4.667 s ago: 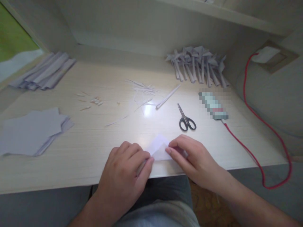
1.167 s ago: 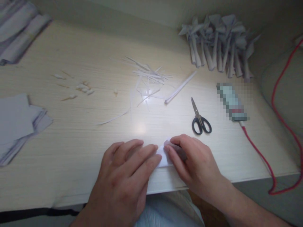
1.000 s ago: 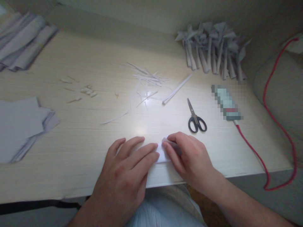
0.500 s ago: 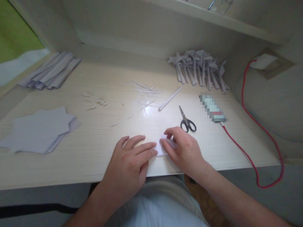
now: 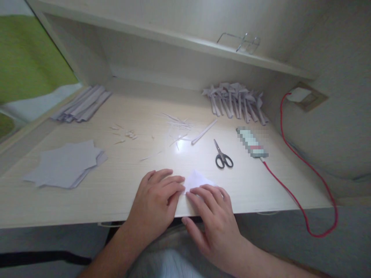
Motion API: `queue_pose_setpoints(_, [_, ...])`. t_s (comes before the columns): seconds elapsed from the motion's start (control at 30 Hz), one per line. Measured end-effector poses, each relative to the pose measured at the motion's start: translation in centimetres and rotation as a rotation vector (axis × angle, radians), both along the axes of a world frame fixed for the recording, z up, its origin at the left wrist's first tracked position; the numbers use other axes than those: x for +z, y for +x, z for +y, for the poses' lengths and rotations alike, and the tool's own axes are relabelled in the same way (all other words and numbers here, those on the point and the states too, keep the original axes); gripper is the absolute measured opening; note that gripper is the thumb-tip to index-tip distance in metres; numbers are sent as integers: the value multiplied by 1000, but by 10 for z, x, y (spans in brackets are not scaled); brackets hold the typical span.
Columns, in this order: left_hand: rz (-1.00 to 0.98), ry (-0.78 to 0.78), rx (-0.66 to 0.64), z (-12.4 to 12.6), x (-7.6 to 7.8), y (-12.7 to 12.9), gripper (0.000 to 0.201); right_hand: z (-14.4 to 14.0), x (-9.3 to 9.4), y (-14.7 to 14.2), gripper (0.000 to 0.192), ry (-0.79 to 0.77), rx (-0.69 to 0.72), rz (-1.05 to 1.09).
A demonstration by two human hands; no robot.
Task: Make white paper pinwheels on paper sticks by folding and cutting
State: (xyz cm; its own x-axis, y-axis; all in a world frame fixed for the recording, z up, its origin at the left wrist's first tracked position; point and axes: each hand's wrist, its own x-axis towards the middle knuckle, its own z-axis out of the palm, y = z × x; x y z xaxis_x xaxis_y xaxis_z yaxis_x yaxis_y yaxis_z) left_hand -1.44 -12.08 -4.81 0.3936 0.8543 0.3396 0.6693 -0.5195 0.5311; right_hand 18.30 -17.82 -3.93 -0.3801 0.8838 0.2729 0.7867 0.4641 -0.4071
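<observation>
A small folded piece of white paper lies on the desk near its front edge, partly hidden by my fingers. My left hand rests on the paper's left side, fingers stretched out. Across its lower edge lies my right hand, fingers extended and flat, thumb spread away at the desk edge. Beyond the right hand sit black-handled scissors, blades pointing away. A thin rolled paper stick lies farther back, beside a heap of narrow paper strips.
At the left are stacked paper sheets and several paper rolls. Cotton swab tips are scattered nearby. Folded paper pinwheel shapes stand at the back right. A phone charges by a red cable. A shelf overhangs the back.
My right hand has gone from pinching the paper's right part to lying flat along its lower edge. The left hand stays on the paper. The head view has tilted up.
</observation>
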Motion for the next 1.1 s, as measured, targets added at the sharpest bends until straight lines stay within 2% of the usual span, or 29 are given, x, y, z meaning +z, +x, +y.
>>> queue_pose_setpoints(0.47, [35,39,-13,0,-1,-4,22,-12,3,-8,54,-49,-38,-112])
queue_pose_setpoints(0.77, [39,41,-11,-1,-2,-4,22,-16,7,15,47,-36,-136,-146])
queue_pose_setpoints(0.9, [35,28,-22,-1,-2,-4,23,-21,0,27,49,-25,-150,-149])
queue_pose_setpoints(1.1, [41,48,-72,0,-8,-12,23,-20,-14,47,44,84,-118,-119])
